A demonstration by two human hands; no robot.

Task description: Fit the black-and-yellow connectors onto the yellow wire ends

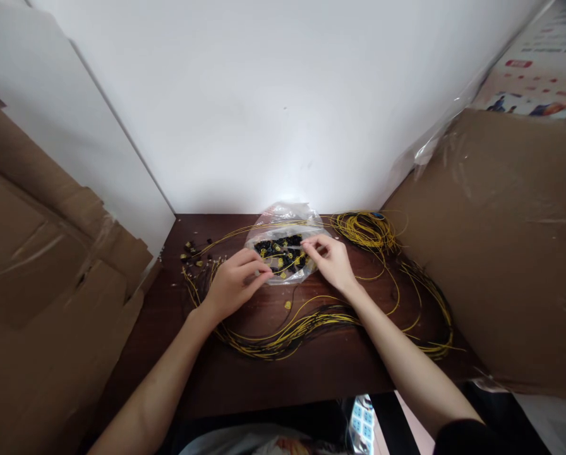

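Observation:
My left hand [238, 278] is closed in a pinch at the near left edge of a clear plastic bag [290, 218]. Thumb and forefinger hold a thin yellow wire. Across the bag, my right hand [330, 260] pinches at its right side, where the yellow wire seems to run between both hands. Inside the bag lie many small black and yellow pieces [287, 243], too small to name. A long bundle of yellow and black wires [283, 344] curves over the table in front of my hands. One small yellow piece [287, 305] lies just before the bag.
A coil of yellow wire [366, 232] sits at the back right of the dark wooden table [283, 385]. Several small loose pieces [188, 249] are scattered at left. Cardboard [510, 253] stands on both sides, and a white panel [283, 114] rises behind.

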